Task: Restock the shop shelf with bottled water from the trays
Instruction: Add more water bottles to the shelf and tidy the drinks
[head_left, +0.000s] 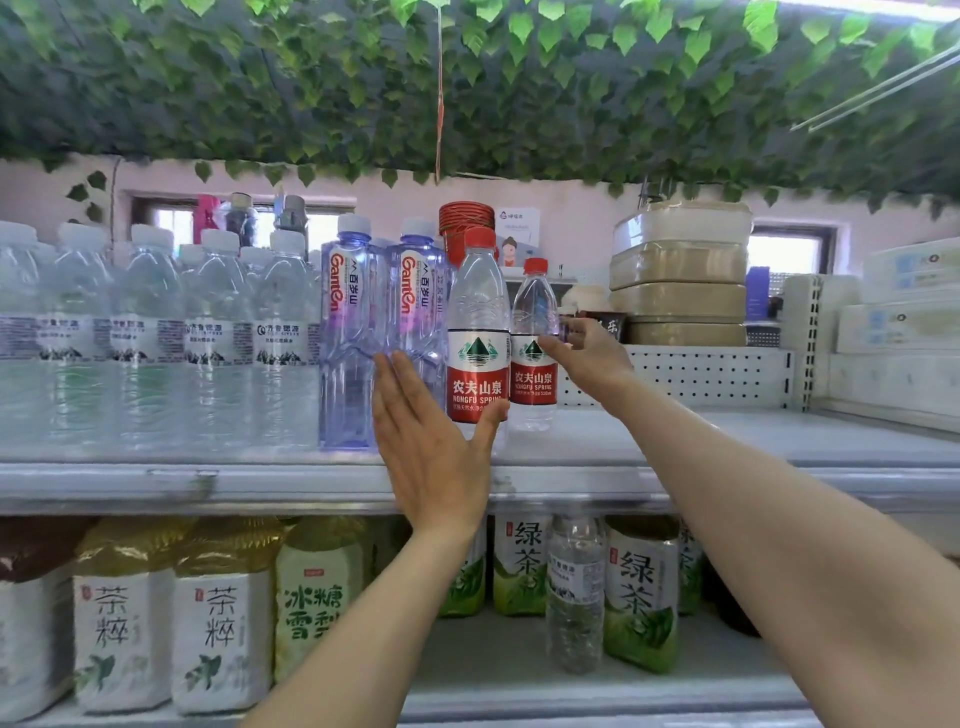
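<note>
We note front red-capped bottle (478, 332): clear plastic, glossy, ribbed shoulder; label glossy printed film; cap smooth red plastic. Rear red-capped bottle (534, 312): same clear glossy plastic. Ganten bottles (348, 332): violet-tinted transparent plastic, smooth, shiny. White-capped bottles (213, 332): thin clear plastic, ridged walls, light sheen. Shelf (727, 457): painted metal, pale grey, smooth satin. Perforated back panel (711, 374): white painted metal, matt. Tea bottles (223, 623) below: glossy film sleeves. Beige stacked boxes (680, 270): we read shiny plastic wrap. Ceiling leaves (363, 78): matt; plastic or cloth, we cannot tell.
</note>
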